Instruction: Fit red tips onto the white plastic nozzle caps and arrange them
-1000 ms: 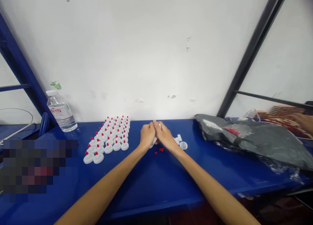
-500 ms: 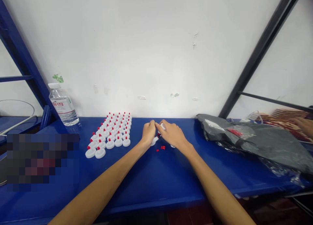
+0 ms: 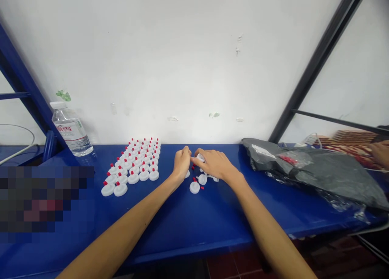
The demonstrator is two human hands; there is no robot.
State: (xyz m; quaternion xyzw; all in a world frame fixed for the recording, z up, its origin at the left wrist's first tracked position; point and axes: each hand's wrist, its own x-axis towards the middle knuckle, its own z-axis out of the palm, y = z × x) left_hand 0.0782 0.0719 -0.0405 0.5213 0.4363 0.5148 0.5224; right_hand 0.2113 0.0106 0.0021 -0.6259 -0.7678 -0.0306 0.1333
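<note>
My left hand (image 3: 182,161) is closed above the blue table, fingertips pinched together. What it pinches is hidden; part of a white plastic piece (image 3: 187,174) shows beside its lower edge. Close by on the right, my right hand (image 3: 215,164) curls palm down, with a white plastic cap (image 3: 200,158) between thumb and forefinger. Below the hands lie a round white cap with a red tip (image 3: 194,187) and another white cap (image 3: 202,179). A small red tip piece (image 3: 202,187) is loose next to them. More white parts (image 3: 214,178) lie partly under my right hand.
Rows of white caps with red tips (image 3: 133,165) stand on the blue table (image 3: 170,226) at left. Behind them is a water bottle (image 3: 71,129). A grey plastic bag (image 3: 322,171) with a clear bag of red pieces (image 3: 288,160) lies right. Another person's hand (image 3: 381,151) shows far right.
A white cap with a red tip and another white cap now show on the table below my hands. My hands have parted slightly. The whole view has shifted a little.
</note>
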